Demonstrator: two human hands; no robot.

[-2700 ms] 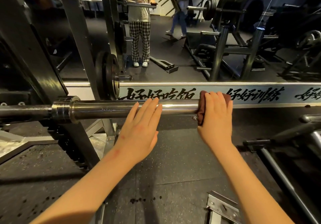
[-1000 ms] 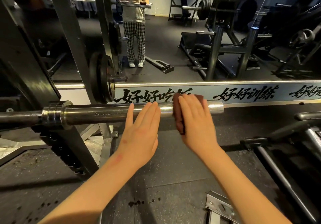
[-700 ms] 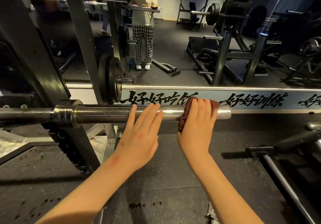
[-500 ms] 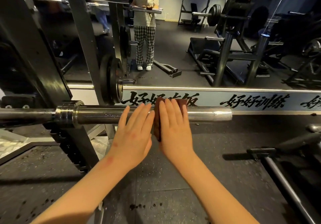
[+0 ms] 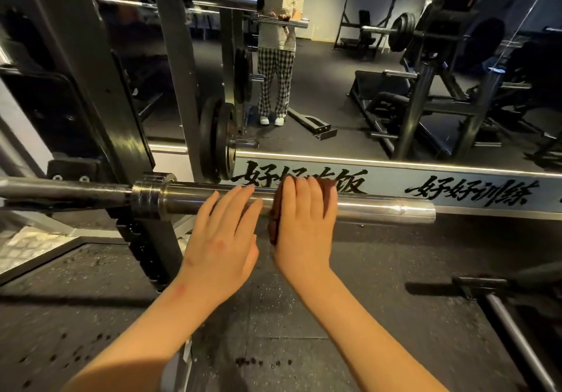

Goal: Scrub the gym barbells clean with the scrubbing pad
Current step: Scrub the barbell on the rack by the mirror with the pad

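"Head view first. Spotted the scrubbing pad [image 5: 272,224]?"

"Yes: dark brown, draped over the barbell sleeve [image 5: 380,210], pinned under the right hand [image 5: 304,224]. Peeking out past the fingertips and hanging below the bar at the hand's inner edge."

"Gripping, or only pressing?"

"Pressing, by the look of it. Fingers laid nearly straight across the pad, no curl round the steel to be seen. Thumb hidden, so no telling what goes on underneath."

"And the left hand [image 5: 225,233]?"

"Flat on the bare sleeve just beside the right, fingers together and pointing away, holding nothing. Probably steadying the bar."

"Step in hand?"

"Mid-scrub on the sleeve, judging by the pad's place about halfway between the collar [image 5: 149,198] and the free end."

"Next move?"

"Likely a firm slide along the steel toward either end, with even downward pressure and the pad wrapped well over. Worth rolling it round to the underside too, unseen from here."

"Surroundings?"

"Racked on the black upright [image 5: 100,102] at left. Weight plate [image 5: 217,145] behind, then a mirror [image 5: 334,87] above a lettered strip [image 5: 471,192]. Speckled rubber floor [image 5: 380,285] below."
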